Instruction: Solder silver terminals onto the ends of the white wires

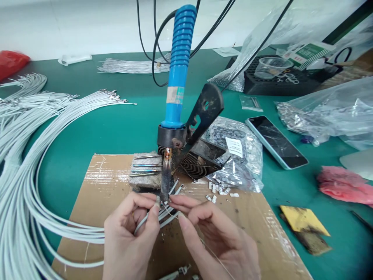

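Note:
A blue-handled soldering iron [178, 77] hangs tip-down in a black metal stand [205, 116], its tip between my two hands. My left hand [131, 233] is closed in a pinch on a white cable [141, 224], with the cable's end close beside the tip. My right hand [221, 237] is closed round a thin solder wire [215, 256], which runs from the tip back under the fingers. My right fingertips are close to the tip too; whether they also touch a small part is hidden. Several more white cable ends lie just behind my fingers.
Big bundles of white cables [17, 186] fill the left side. Cardboard [250, 233] lies under my hands, with small metal pieces [215, 188] scattered by a plastic bag [247, 155]. A phone [276, 142], a yellow sponge [304, 219] and pink material [344, 184] are at right.

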The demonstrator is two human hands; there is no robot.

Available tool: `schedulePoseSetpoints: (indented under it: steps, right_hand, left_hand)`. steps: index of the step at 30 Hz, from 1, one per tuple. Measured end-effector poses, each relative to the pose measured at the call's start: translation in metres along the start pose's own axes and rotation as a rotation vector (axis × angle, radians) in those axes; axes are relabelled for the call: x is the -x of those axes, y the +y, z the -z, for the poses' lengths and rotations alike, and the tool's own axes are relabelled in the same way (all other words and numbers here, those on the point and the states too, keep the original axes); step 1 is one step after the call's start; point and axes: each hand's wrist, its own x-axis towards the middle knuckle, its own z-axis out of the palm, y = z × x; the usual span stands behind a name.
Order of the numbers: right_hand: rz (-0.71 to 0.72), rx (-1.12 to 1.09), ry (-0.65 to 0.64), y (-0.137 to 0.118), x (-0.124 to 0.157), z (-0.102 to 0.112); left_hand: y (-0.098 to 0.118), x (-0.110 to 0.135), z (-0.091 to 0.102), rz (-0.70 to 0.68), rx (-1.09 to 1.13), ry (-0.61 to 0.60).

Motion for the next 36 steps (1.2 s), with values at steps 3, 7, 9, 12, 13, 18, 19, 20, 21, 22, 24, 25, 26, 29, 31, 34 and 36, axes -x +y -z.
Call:
schedulePoseSetpoints:
  steps: [3, 7, 9, 12, 13, 18, 19, 20, 21, 22, 24, 25, 26, 29, 31, 34, 36]
  right_hand:
    - [0.006, -0.021, 0.006, -0.002, 0.000, -0.001]
    - [0.020, -0.019, 0.002, -0.004, 0.000, -0.001]
    - [0.025, -0.017, 0.006, -0.003, 0.000, -0.001]
    - [0.024, -0.025, 0.007, -0.003, 0.000, 0.000]
    - [0.022, -0.027, 0.004, -0.003, 0.000, 0.000]
    - [0.010, -0.029, 0.000, -0.004, 0.001, -0.001]
    - [0.013, -0.028, 0.000, -0.003, 0.001, -0.001]
    - [0.017, -0.025, 0.000, -0.003, 0.001, -0.001]
    - [0.021, -0.020, 0.002, -0.003, 0.001, -0.001]
    - [0.024, -0.016, 0.004, -0.002, 0.000, -0.001]
    - [0.024, -0.014, 0.010, -0.001, 0.000, -0.001]
    - [0.024, -0.013, 0.010, -0.001, -0.001, 0.000]
    - [0.027, -0.009, -0.006, 0.000, -0.002, 0.001]
    - [0.042, 0.002, -0.053, 0.000, -0.003, 0.004]
    - [0.047, 0.002, -0.070, -0.001, -0.004, 0.005]
    - [0.038, -0.009, -0.036, -0.003, -0.003, 0.003]
    - [0.030, -0.018, -0.005, -0.004, -0.001, 0.001]
  left_hand:
    - [0.000, 0.001, 0.001, 0.012, -0.001, 0.007]
    - [-0.001, 0.001, 0.002, 0.004, 0.006, -0.006]
    - [0.000, 0.001, 0.000, 0.000, 0.009, 0.008]
    - [0.002, 0.002, -0.003, 0.004, 0.030, 0.079]
    - [0.002, 0.003, -0.003, 0.004, 0.033, 0.080]
    - [0.001, 0.004, 0.002, -0.017, 0.009, 0.003]
    - [0.001, 0.004, 0.003, -0.017, 0.009, 0.010]
    - [0.001, 0.004, 0.003, -0.012, 0.012, 0.011]
    - [0.001, 0.003, 0.003, -0.005, 0.018, 0.015]
    - [0.000, 0.003, 0.002, 0.004, 0.027, 0.031]
    - [0.000, 0.002, 0.000, 0.014, 0.036, 0.047]
    - [0.001, 0.001, -0.001, 0.015, 0.035, 0.041]
    - [0.001, 0.002, -0.003, 0.015, 0.033, 0.044]
    - [0.006, 0.004, -0.009, 0.028, 0.050, 0.085]
    - [0.008, 0.005, -0.011, 0.044, 0.082, 0.146]
    - [0.008, 0.004, -0.009, 0.026, 0.076, 0.123]
    - [0.006, 0.002, -0.005, 0.000, 0.047, 0.055]
